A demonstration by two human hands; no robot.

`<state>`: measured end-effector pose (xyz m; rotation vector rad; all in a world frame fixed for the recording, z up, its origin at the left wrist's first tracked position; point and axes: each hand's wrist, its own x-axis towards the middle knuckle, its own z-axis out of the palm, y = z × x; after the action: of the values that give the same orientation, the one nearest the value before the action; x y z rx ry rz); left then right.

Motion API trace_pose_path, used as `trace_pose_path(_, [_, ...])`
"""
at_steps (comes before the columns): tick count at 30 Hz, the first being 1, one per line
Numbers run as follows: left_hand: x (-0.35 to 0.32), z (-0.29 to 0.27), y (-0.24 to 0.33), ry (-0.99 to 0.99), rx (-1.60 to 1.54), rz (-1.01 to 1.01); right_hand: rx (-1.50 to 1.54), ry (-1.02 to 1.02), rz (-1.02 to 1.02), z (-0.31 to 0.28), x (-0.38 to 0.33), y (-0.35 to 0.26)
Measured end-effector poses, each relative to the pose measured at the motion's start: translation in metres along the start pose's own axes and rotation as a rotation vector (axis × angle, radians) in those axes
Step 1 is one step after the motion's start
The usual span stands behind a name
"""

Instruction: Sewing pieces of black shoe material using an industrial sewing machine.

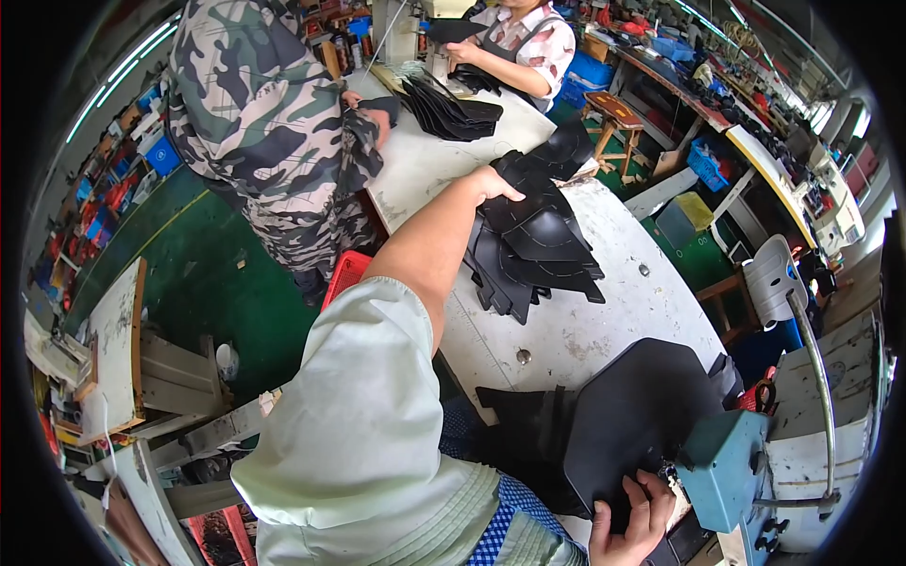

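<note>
My left arm stretches forward over the white table, and my left hand [493, 185] is closed on the edge of a black piece in a heap of cut black pieces [543, 236]. Its fingertips are partly hidden. Close to my body, a large flat black panel [642, 415] lies beside a teal machine head [725, 462]. My right hand [634, 524] has its fingers curled at the panel's lower edge, gripping it next to the machine.
Across the white table [604, 330], a person in a patterned shirt [543, 47] handles black pieces by another stack [448, 108]. A person in camouflage clothes [264, 113] stands at the left. A red basket [347, 274] and a wooden stool [613, 113] stand nearby.
</note>
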<state>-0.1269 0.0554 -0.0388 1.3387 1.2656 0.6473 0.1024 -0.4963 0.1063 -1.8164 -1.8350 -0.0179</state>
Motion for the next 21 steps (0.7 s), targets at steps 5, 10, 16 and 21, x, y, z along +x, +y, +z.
trace_pose_path(5, [-0.028,0.039,0.012,0.294,0.288,0.189,-0.032,0.012,-0.003,0.002,0.005,-0.001])
trace_pose_path(10, [-0.112,0.059,0.061,0.283,0.635,0.367,-0.041,0.015,0.035,0.007,-0.005,0.003])
trace_pose_path(16, [-0.229,0.067,0.103,0.873,1.009,1.050,-0.055,0.024,0.044,0.009,-0.011,0.006])
trace_pose_path(21, [-0.236,0.121,0.062,1.030,1.209,0.997,-0.145,0.053,0.014,0.012,-0.015,0.008])
